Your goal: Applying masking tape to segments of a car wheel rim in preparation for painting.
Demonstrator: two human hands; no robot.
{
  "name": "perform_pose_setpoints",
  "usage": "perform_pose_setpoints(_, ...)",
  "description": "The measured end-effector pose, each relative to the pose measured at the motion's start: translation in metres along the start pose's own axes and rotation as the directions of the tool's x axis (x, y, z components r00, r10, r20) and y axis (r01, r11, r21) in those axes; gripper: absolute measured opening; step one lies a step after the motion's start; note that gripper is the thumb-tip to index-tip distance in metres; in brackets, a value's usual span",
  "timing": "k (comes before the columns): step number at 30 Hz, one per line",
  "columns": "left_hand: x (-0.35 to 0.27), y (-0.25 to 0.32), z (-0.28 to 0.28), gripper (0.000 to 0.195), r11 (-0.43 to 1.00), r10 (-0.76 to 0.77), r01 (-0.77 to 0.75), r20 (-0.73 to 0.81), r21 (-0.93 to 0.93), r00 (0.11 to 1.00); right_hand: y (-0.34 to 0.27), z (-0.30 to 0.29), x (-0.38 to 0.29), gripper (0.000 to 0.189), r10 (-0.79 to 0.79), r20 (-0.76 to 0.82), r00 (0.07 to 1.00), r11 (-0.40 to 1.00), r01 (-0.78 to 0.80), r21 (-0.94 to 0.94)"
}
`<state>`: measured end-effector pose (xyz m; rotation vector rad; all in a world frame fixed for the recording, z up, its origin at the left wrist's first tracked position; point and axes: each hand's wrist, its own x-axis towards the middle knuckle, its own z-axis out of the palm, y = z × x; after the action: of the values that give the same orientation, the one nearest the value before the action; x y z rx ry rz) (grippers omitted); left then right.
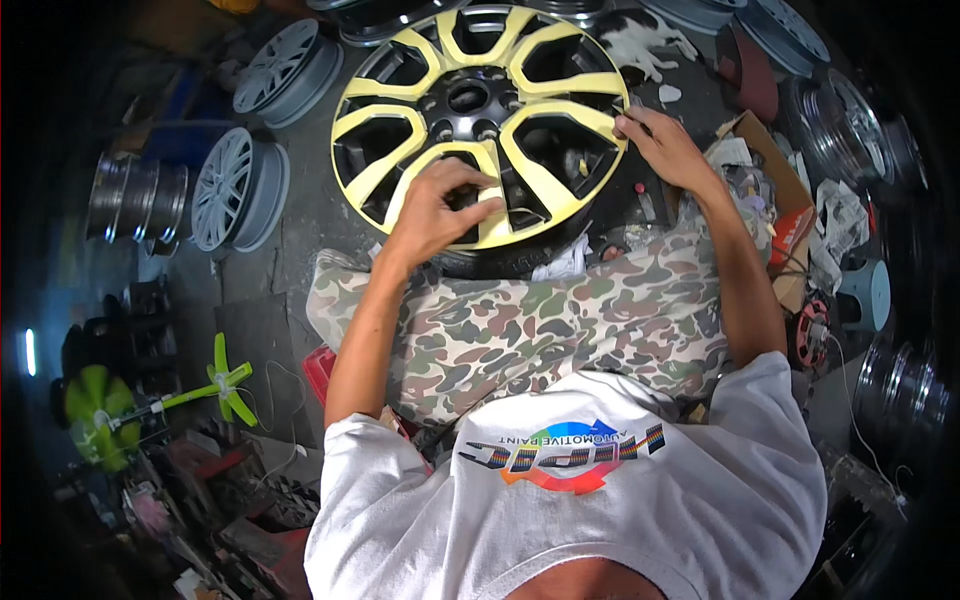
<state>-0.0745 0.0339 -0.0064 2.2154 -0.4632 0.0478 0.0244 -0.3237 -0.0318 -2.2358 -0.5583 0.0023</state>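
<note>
In front of me lies an alloy wheel (547, 176), its spoke faces and outer lip covered in pale yellow that looks like masking tape. The recesses and hub (469, 97) are black. My left hand (431, 206) rests over the spoke nearest me, thumb and forefinger apart on its yellow face. At the right edge of the rim is my right hand (664, 146), its thumb and fingers drawn together against the lip. Something thin shows at those fingertips, too small to make out. A black tyre (495, 264) sits beneath the wheel.
Grey wheels (221, 187) stand to the left, chrome rims (900, 382) to the right. A black-and-white cat (645, 41) lies beyond the wheel. An open cardboard box (780, 161) holds crumpled material. Nearby are a blue stool (866, 292), a red cable reel (814, 334) and green fans (225, 382).
</note>
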Motion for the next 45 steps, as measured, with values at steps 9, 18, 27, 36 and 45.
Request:
perform_pose_setpoints(9, 0.006, 0.011, 0.040, 0.024, 0.952, 0.233, -0.259, 0.163, 0.162, 0.959, -0.015, 0.008, -0.012, 0.040, 0.072, 0.030, 0.997, 0.997, -0.071, -0.033)
perform_pose_setpoints(18, 0.023, -0.005, 0.025, 0.009, 0.928, 0.326, -0.260, -0.241, 0.266, 0.914, -0.019, 0.008, -0.023, 0.042, 0.083, -0.050, 0.995, 0.997, -0.083, -0.004)
perform_pose_setpoints(27, 0.016, -0.022, -0.064, 0.024, 0.924, -0.171, -0.103, -0.638, -0.368, 0.751, -0.024, -0.004, -0.024, 0.045, 0.207, -0.007, 0.978, 0.976, -0.207, -0.067)
perform_pose_setpoints(36, -0.048, -0.106, -0.158, 0.028, 0.877, -0.459, 0.001, -0.836, -0.481, 0.300, -0.031, -0.005, -0.027, 0.036, 0.244, -0.084, 0.966, 0.970, -0.244, 0.015)
perform_pose_setpoints(45, -0.071, -0.126, -0.155, 0.037, 0.922, -0.381, 0.092, -0.845, -0.375, 0.374, -0.032, 0.004, -0.019, 0.037, 0.123, -0.187, 0.975, 0.991, -0.111, 0.073)
